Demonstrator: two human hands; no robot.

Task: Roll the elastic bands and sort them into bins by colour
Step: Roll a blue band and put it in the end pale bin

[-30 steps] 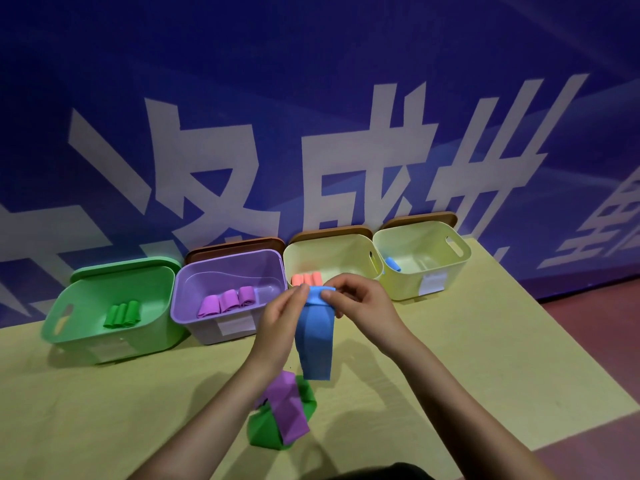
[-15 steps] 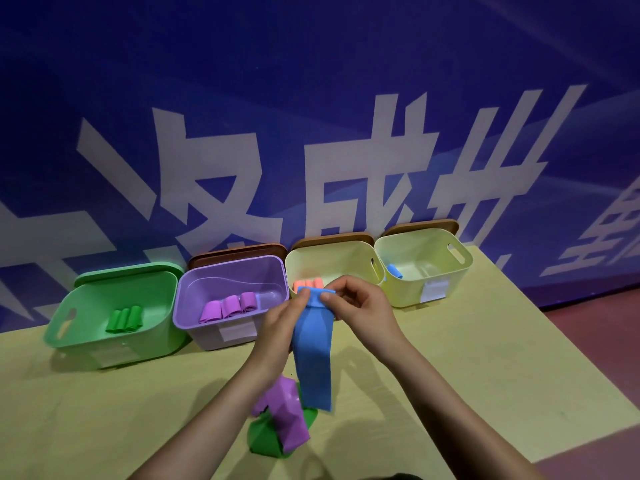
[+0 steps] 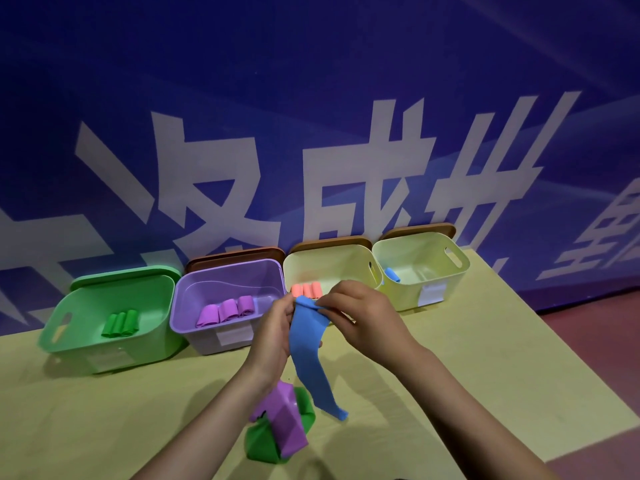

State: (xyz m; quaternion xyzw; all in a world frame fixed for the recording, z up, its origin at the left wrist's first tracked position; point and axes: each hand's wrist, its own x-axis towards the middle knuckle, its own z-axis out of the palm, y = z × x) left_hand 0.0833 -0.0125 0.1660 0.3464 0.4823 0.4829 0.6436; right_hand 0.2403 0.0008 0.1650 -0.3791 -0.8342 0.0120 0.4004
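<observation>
Wall [image 3: 311, 98]: a big blue wall with white signs stands at the far side.
Table [image 3: 485, 393]: a yellow table holds everything.
Green bin [image 3: 69, 337]: it sits far left, with three green rolls [image 3: 120, 323] inside.
Purple bin [image 3: 194, 299]: it sits just right of the green bin, with three purple rolls [image 3: 225, 310] inside.
Middle yellow bin [image 3: 329, 261]: it sits right of the purple bin, with orange rolls [image 3: 306, 289] inside.
Right yellow bin [image 3: 450, 271]: it sits far right, with one blue roll [image 3: 393, 274] inside.
Left hand [image 3: 273, 330]: its fingers pinch the top left side of the blue band [image 3: 306, 344].
Right hand [image 3: 363, 317]: its fingers pinch the top right side of the blue band.
Blue band: it is up in the air, in front of the middle yellow bin. It hangs down long and flat, and its low end curls near the table.
Green band [image 3: 259, 445]: it lies loose on the near part of the table.
Purple band [image 3: 285, 420]: it lies on top of the green band.
</observation>
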